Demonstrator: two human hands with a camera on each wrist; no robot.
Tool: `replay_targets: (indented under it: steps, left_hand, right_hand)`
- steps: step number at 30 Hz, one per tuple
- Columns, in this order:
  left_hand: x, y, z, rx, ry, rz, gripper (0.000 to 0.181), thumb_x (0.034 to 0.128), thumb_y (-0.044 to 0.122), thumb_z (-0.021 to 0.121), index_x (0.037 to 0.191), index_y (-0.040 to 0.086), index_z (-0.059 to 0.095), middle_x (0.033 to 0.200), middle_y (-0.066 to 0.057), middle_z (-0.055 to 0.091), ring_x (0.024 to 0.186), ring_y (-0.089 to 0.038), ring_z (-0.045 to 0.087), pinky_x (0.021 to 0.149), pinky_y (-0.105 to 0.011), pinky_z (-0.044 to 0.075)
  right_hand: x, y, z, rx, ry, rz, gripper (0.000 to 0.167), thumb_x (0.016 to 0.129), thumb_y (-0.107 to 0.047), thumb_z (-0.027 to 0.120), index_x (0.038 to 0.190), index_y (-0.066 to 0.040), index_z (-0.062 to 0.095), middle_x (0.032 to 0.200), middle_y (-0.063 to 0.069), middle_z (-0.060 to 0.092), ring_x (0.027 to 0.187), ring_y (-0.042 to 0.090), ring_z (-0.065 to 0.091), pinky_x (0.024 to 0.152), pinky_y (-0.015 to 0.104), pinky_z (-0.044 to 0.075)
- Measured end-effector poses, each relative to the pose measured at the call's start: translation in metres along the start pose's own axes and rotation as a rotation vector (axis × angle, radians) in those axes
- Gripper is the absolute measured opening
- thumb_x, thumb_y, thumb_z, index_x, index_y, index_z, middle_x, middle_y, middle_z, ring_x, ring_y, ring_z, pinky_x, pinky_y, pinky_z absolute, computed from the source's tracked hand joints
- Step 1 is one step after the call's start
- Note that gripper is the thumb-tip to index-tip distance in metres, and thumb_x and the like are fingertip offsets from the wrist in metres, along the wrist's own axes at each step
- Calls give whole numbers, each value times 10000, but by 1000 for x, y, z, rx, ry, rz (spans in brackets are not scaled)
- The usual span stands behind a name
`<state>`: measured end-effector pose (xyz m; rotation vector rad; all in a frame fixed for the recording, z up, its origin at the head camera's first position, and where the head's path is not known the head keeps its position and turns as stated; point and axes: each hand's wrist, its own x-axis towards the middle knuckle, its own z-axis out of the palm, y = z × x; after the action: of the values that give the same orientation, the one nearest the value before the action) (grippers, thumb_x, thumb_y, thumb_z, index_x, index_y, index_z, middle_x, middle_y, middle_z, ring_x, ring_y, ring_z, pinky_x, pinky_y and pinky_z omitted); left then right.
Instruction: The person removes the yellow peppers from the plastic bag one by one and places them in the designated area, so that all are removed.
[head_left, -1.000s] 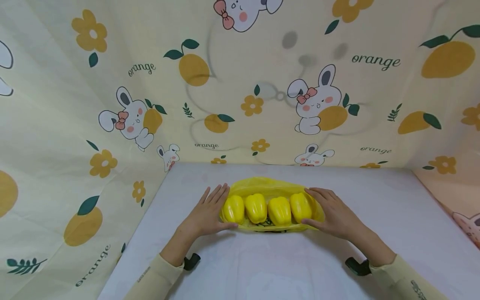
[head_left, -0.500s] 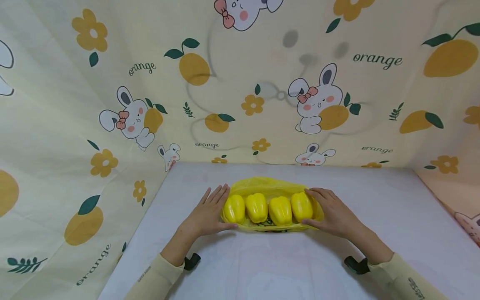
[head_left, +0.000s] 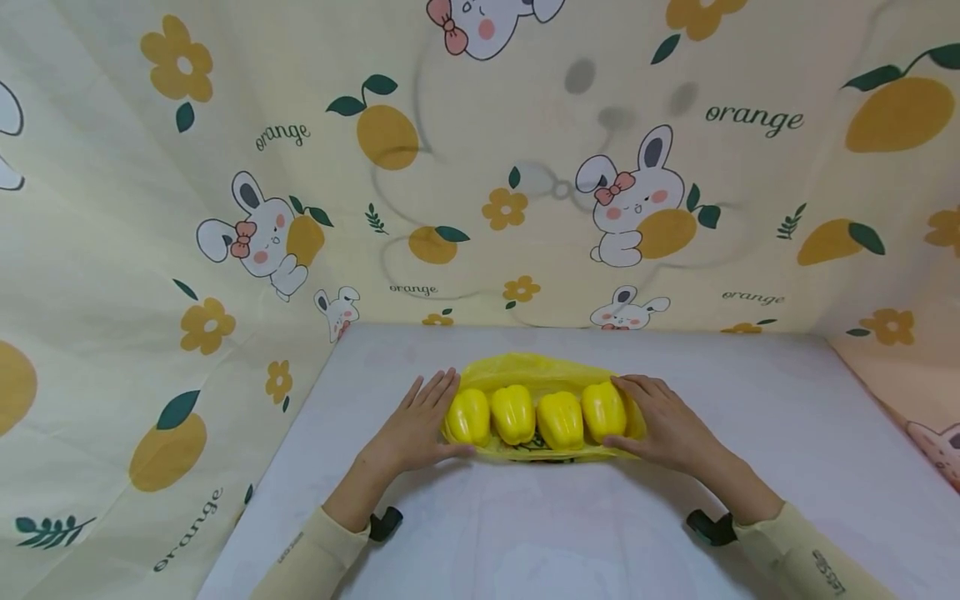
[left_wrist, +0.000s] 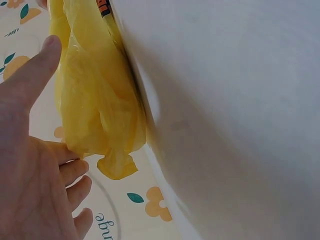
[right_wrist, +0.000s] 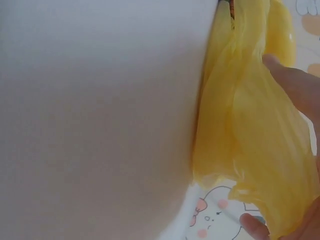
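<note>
Several yellow bell peppers [head_left: 514, 414] lie in a row inside an opened yellow plastic bag [head_left: 525, 367] on the table. My left hand [head_left: 411, 429] is at the bag's left end, fingers extended and thumb apart, touching its edge by the leftmost pepper. At the opposite end, my right hand [head_left: 672, 427] rests against the bag beside the rightmost pepper, thumb at the near side. The left wrist view shows the crumpled bag [left_wrist: 95, 90] beside the spread left hand [left_wrist: 30, 145]. In the right wrist view the bag [right_wrist: 250, 115] lies against the right hand [right_wrist: 300, 100].
A white table surface [head_left: 525, 533] spreads around the bag. Behind and to the left hangs a cream cloth [head_left: 465, 167] printed with rabbits, oranges and flowers. Dark straps [head_left: 712, 528] show at both wrists.
</note>
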<state>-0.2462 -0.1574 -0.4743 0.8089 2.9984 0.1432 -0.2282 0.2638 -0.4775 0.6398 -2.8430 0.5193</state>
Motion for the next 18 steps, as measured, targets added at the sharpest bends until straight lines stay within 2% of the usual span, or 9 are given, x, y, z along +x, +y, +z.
replay_targets:
  steps: [6, 18]
  left_hand:
    - [0, 0, -1, -3, 5, -2, 1167, 934, 749, 655, 1725, 57, 148, 1807, -95, 127, 1669, -272, 113, 1358, -507, 37]
    - [-1, -2, 0, -3, 8, 5, 1165, 939, 721, 678, 1724, 50, 138, 1807, -96, 118, 1670, -268, 111, 1359, -499, 43]
  right_hand:
    - [1, -2, 1, -13, 6, 14, 965, 809, -516, 931, 1509, 17, 536, 1515, 239, 542, 1385, 467, 495, 1151, 694, 438]
    - [1, -1, -3, -2, 14, 4, 963, 800, -499, 944, 1497, 37, 551, 1533, 240, 529, 1401, 462, 485, 1149, 694, 442]
